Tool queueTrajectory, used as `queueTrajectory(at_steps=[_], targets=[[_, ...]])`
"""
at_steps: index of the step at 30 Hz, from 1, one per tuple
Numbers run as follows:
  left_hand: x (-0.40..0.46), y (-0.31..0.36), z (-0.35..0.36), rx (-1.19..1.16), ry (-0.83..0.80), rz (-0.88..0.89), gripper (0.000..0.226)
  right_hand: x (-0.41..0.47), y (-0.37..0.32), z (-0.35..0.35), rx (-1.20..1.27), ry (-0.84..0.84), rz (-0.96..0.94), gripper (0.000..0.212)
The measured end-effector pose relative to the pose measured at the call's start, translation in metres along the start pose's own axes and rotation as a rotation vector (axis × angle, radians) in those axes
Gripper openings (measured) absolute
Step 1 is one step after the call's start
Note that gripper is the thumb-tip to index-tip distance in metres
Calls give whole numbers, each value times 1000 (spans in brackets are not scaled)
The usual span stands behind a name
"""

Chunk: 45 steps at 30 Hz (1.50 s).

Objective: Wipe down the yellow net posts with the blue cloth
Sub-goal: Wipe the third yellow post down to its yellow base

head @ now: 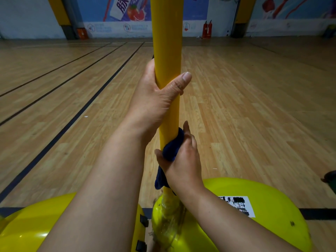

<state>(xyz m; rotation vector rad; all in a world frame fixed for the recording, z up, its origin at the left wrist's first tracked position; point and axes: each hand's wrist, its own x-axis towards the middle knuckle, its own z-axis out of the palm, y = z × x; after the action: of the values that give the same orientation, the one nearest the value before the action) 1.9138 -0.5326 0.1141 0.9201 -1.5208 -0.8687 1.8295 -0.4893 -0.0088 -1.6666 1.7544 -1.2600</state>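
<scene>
**Cloth works the foot of the post**

I see the left hand (160, 99) wrapped round the yellow post (168, 42) at mid-height, thumb laid across the front, steadying it upright. Below it, the right hand (181, 160) grips the blue cloth (171, 144) bunched against the post's right side, fingers curled over the fabric, a loose tail hanging just above the base (263, 193). The wiping stroke, as I judge it, is at the bottom of the shaft, near where the post enters the base through what looks like a wad of frayed, plastic-like wrapping (169, 215). The next move calls for either sliding the cloth back up under the left hand, which would have to shift to clear the way, or turning the cloth round to the far side, which I cannot see. Room downward is nearly gone: the base sits just under the cloth. The wooden floor (254, 106) lies open on both sides; fire extinguishers (207, 30) stand well apart at the wall.
</scene>
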Motion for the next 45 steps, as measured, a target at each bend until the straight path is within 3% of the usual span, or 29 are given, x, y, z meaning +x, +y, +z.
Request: queueTrajectory(at_steps=[8, 12, 16, 28, 39, 45], targets=[[2, -4, -1, -26, 7, 13, 57, 12, -13, -10, 99, 37, -5, 107], [-4, -19, -1, -67, -14, -22, 54, 9, -11, -7, 95, 95, -36, 106], [-11, -38, -2, -52, -81, -72, 41, -3, 5, 5, 34, 35, -4, 101], [-9, -43, -3, -69, -72, -65, 60, -16, 31, 14, -2, -67, 69, 97], [-10, -41, -3, -39, -76, -54, 47, 4, 0, 4, 101, 100, 0, 100], [-10, -42, -3, -52, -81, -55, 56, -13, 17, 20, 49, 50, 36, 95]])
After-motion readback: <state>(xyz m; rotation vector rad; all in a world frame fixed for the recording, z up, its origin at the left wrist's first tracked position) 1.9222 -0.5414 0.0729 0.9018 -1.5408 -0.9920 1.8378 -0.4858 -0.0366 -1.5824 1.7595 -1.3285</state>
